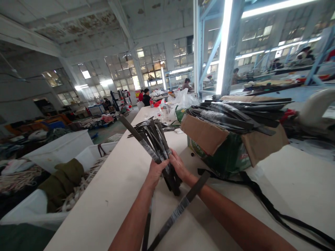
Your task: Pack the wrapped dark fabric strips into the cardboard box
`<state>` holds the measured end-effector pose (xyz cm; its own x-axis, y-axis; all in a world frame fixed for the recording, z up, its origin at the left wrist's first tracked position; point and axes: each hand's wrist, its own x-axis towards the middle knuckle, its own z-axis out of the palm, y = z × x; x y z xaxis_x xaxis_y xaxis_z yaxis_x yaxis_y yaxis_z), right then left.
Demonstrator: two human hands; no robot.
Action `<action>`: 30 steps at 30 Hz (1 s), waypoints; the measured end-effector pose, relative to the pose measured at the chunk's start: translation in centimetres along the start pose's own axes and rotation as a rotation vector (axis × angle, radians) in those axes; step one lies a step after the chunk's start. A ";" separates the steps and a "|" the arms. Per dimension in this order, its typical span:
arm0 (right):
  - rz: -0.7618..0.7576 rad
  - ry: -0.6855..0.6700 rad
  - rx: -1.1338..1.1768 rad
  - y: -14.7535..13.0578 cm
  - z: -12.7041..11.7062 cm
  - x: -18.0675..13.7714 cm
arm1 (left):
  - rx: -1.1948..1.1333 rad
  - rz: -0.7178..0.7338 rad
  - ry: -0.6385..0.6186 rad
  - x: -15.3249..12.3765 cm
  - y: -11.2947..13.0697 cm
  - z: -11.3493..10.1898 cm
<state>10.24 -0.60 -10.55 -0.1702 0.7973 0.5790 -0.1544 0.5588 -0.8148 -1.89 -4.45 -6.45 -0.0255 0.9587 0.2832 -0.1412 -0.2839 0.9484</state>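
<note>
Cropped forearms, left hand and right hand gripping dark strips, middles part-hidden

The left hand and right hand grip a bundle of dark strips over the pale worktop, beside a box heaped with more strips.

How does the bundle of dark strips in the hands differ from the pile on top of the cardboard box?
The bundle is held upright at a slant by the left hand and right hand; the pile lies roughly flat across the box, untouched.
The bundle fans out at its top, while the pile looks bigger and spreads sideways.
Both contain dark strips with pale, shiny wrapping.
</note>
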 end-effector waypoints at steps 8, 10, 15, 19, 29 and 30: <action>0.118 -0.108 -0.050 -0.6 -0.4 0.5 | 0.142 0.027 -0.121 0.6 -0.2 -1.0; 0.136 -0.145 -0.015 -0.4 -0.5 0.8 | 0.137 0.046 -0.164 0.6 -0.4 -1.5; 0.164 -0.289 -0.043 0.6 -0.6 0.9 | -0.122 -0.252 -0.165 0.6 -1.4 -2.5; 0.125 -0.330 -0.151 0.7 0.1 0.7 | -0.365 -0.319 -0.001 0.9 -2.8 -2.4; 0.092 -0.343 -0.347 0.7 1.8 0.7 | -0.750 -0.295 0.260 0.6 -3.0 -1.6; 0.084 -0.346 -0.345 0.9 1.8 0.7 | -0.769 -0.287 0.287 0.6 -3.0 -1.6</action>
<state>8.19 0.04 -10.82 -0.4903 0.7529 0.4390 0.1947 0.5856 -0.7869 -3.10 -3.00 -9.36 -0.1206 0.9879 -0.0977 -0.8073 -0.0404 0.5887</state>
